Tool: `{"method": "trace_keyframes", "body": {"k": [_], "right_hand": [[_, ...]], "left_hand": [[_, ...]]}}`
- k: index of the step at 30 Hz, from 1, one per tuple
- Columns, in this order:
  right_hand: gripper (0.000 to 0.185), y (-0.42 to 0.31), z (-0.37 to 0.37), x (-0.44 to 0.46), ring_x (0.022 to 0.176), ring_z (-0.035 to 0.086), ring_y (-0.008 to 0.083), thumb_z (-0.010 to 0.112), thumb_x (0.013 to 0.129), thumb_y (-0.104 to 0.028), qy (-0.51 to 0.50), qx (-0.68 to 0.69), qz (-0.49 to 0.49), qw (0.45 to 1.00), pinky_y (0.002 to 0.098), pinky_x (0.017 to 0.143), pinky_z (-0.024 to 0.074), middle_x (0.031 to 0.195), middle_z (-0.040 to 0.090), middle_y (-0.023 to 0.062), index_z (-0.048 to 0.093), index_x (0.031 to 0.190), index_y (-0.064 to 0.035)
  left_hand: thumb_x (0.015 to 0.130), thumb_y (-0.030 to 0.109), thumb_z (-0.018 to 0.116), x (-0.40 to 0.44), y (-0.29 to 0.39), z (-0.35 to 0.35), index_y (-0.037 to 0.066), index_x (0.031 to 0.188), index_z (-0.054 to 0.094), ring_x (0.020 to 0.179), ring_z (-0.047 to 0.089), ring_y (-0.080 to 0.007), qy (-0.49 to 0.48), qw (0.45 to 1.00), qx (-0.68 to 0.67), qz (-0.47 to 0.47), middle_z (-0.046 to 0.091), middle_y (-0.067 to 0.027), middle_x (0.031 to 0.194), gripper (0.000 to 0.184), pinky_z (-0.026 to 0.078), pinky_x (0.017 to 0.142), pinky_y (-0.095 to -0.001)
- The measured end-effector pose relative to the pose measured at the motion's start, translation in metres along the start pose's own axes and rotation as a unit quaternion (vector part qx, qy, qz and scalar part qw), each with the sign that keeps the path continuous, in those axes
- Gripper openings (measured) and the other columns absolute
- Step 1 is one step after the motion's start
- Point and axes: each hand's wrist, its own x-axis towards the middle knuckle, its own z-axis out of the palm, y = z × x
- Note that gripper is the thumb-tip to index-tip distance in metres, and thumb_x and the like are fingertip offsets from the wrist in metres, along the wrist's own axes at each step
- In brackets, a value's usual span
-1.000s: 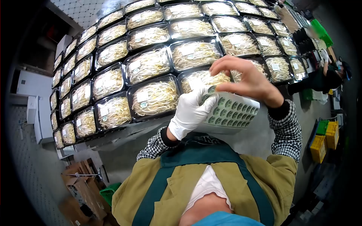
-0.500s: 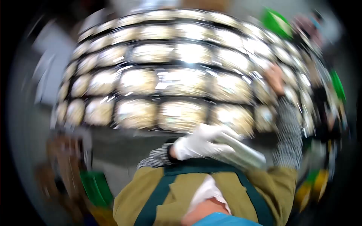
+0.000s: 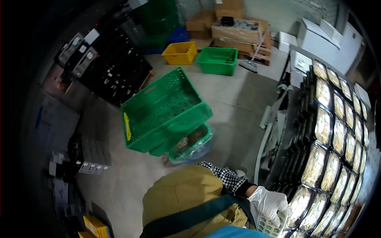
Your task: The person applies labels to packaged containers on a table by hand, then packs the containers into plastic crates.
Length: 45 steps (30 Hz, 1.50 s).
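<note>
My left hand, in a white glove, is closed on a pale sheet of labels with rows of rounded shapes. It is beside the near edge of the stacked black trays of pale, stringy food, which are covered in clear film. Whether the fingers touch the closest tray I cannot tell. My right hand is out of view.
A large green crate stands on the floor, with a smaller green bin lined with plastic beside it. Farther back are a yellow crate, another green crate, cardboard boxes and a broom. Black crates stand stacked left.
My view has swung left, so the trays now lie at the right instead of ahead. My right hand, earlier over the trays, has left the view. My left hand still holds the label sheet.
</note>
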Motion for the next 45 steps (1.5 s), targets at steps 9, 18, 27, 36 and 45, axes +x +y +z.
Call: {"method": "trace_keyframes", "body": {"k": [9, 18, 27, 36, 45], "right_hand": [[0.030, -0.170, 0.029, -0.019, 0.101, 0.057, 0.0219, 0.058, 0.089, -0.012, -0.415, 0.172, -0.096, 0.888, 0.0352, 0.094, 0.0423, 0.107, 0.061, 0.0109, 0.055, 0.116, -0.0016], [0.031, -0.309, 0.098, -0.017, 0.093, 0.055, 0.0143, 0.060, 0.089, -0.012, -0.347, 0.131, -0.192, 0.909, 0.0255, 0.083, 0.0441, 0.108, 0.060, 0.0081, 0.054, 0.116, 0.0016], [0.022, -0.384, 0.177, -0.010, 0.077, 0.058, 0.0079, 0.065, 0.086, -0.018, -0.420, 0.419, -0.144, 0.792, 0.0209, 0.074, 0.0448, 0.087, 0.065, 0.0041, 0.059, 0.095, 0.0015], [0.011, -0.414, 0.227, -0.028, 0.076, 0.054, 0.0065, 0.061, 0.088, -0.011, -0.394, 0.490, -0.155, 0.762, 0.0200, 0.075, 0.0408, 0.085, 0.064, 0.0016, 0.063, 0.090, 0.0000], [0.012, -0.400, 0.255, -0.037, 0.102, 0.047, 0.0121, 0.058, 0.089, -0.010, -0.199, 0.500, -0.235, 0.809, 0.0268, 0.094, 0.0307, 0.121, 0.048, 0.0059, 0.059, 0.084, 0.0005]], "left_hand": [[0.080, 0.010, 0.067, -0.044, 0.051, -0.019, 0.001, 0.096, 0.064, 0.075, 0.065, -0.0184, 0.153, 0.975, 0.151, 0.064, 0.067, -0.0102, 0.083, 0.018, 0.051, 0.067, -0.0269], [0.081, 0.009, 0.067, -0.118, 0.119, -0.066, 0.002, 0.098, 0.063, 0.082, 0.064, -0.0155, 0.301, 0.910, 0.256, 0.130, 0.066, -0.0085, 0.088, 0.019, 0.050, 0.071, -0.0253], [0.076, 0.002, 0.072, -0.183, 0.144, -0.117, 0.000, 0.103, 0.063, 0.084, 0.065, -0.0152, 0.423, 0.842, 0.295, 0.161, 0.067, -0.0100, 0.095, 0.029, 0.053, 0.073, -0.0250], [0.077, 0.006, 0.070, -0.235, 0.164, -0.143, 0.002, 0.094, 0.067, 0.075, 0.066, -0.0170, 0.503, 0.759, 0.397, 0.114, 0.069, -0.0087, 0.086, 0.018, 0.051, 0.066, -0.0265], [0.079, 0.009, 0.068, -0.235, 0.149, -0.165, 0.008, 0.092, 0.068, 0.071, 0.062, -0.0207, 0.481, 0.763, 0.424, 0.082, 0.063, -0.0058, 0.079, 0.014, 0.048, 0.065, -0.0291]]}}
